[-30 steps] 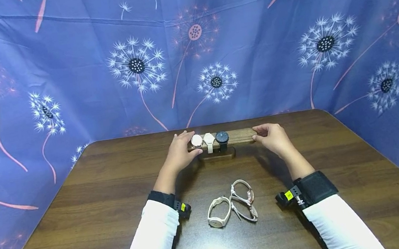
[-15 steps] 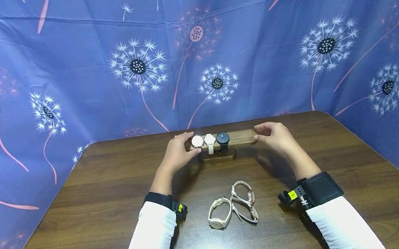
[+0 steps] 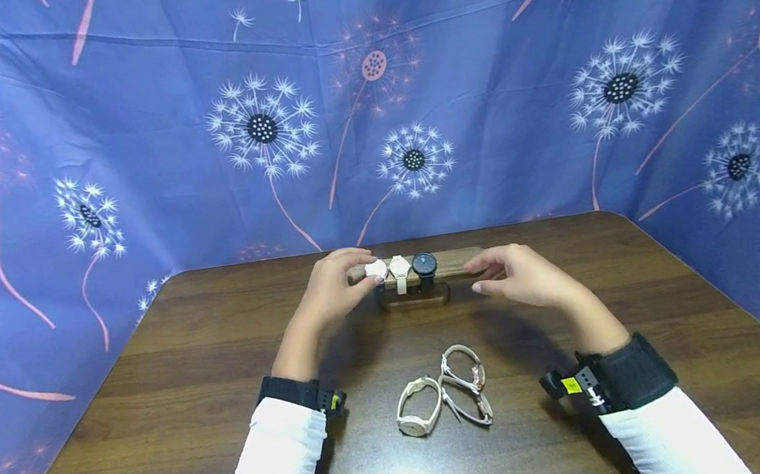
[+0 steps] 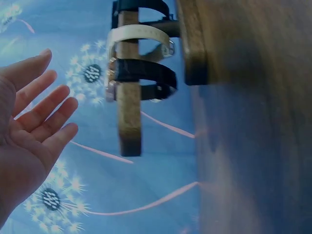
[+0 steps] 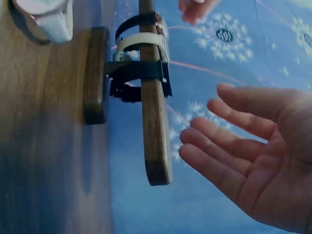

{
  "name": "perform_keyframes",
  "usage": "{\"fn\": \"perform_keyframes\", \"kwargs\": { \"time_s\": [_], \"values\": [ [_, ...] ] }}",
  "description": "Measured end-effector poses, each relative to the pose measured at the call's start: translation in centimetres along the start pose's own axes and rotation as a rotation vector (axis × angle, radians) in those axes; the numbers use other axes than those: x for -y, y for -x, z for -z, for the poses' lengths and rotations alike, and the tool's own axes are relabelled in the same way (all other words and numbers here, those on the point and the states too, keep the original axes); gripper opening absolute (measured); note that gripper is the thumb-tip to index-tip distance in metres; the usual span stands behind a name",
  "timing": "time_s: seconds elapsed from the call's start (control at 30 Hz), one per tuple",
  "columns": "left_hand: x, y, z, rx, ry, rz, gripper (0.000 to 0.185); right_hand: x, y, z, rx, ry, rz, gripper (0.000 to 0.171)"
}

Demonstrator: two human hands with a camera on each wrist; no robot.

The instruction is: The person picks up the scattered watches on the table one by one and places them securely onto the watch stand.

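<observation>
A wooden watch stand [image 3: 457, 261], a bar above a low base, stands near the table's far edge. Three watches are strapped around its bar: a pale-faced one with a dark strap [image 3: 375, 270], a white one [image 3: 399, 268] and a black one [image 3: 424, 264] near the middle. My left hand [image 3: 329, 289] is beside the bar's left end; the left wrist view shows its fingers [image 4: 53, 109] spread and apart from the wood. Off the right end, my right hand [image 3: 523, 276] holds nothing, its fingers [image 5: 214, 161] loosely bent and clear of the bar.
Nearer the front lie a cream watch [image 3: 413, 425] and two pale-strapped watches, one [image 3: 478, 373] behind the other [image 3: 484, 408], all with straps looped. The brown wooden table [image 3: 182, 419] ends at a blue dandelion-print cloth [image 3: 498, 96].
Both hands have come off the ends of the bar. The right hand has moved toward me and slightly inward, and the left has drawn back a little. The watches stay where they were.
</observation>
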State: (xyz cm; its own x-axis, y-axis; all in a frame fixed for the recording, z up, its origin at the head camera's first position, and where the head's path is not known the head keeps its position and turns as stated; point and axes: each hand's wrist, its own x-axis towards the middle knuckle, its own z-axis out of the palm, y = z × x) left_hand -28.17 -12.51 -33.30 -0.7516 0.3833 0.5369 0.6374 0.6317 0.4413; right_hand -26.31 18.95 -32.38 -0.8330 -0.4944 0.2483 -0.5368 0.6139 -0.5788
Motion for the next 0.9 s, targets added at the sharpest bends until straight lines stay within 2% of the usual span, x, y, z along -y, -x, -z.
{"fn": "perform_keyframes", "kwargs": {
  "time_s": [0.2,0.33,0.43,0.57,0.7,0.9],
  "values": [
    [-1.5,0.3,0.7,0.028,-0.033,-0.056,0.022,0.8,0.9,-1.1,0.157,0.079,0.166,0.024],
    [-2.0,0.5,0.9,0.078,-0.051,-0.066,0.013,0.9,1.3,-1.8,0.265,0.111,0.234,0.020],
    [-2.2,0.5,0.9,0.143,-0.042,-0.065,0.012,1.0,1.5,-2.4,0.318,0.131,0.245,0.019],
    [-2.4,0.7,0.7,0.218,-0.015,-0.059,0.016,1.2,1.6,-3.2,0.404,0.110,0.197,0.027],
    [-2.4,0.6,0.5,0.239,-0.009,-0.059,0.016,1.2,1.7,-3.8,0.479,0.095,0.177,0.033],
    [-2.5,0.4,0.2,0.240,-0.011,-0.052,0.017,1.2,1.8,-4.2,0.490,0.091,0.202,0.033]
  ]
}}
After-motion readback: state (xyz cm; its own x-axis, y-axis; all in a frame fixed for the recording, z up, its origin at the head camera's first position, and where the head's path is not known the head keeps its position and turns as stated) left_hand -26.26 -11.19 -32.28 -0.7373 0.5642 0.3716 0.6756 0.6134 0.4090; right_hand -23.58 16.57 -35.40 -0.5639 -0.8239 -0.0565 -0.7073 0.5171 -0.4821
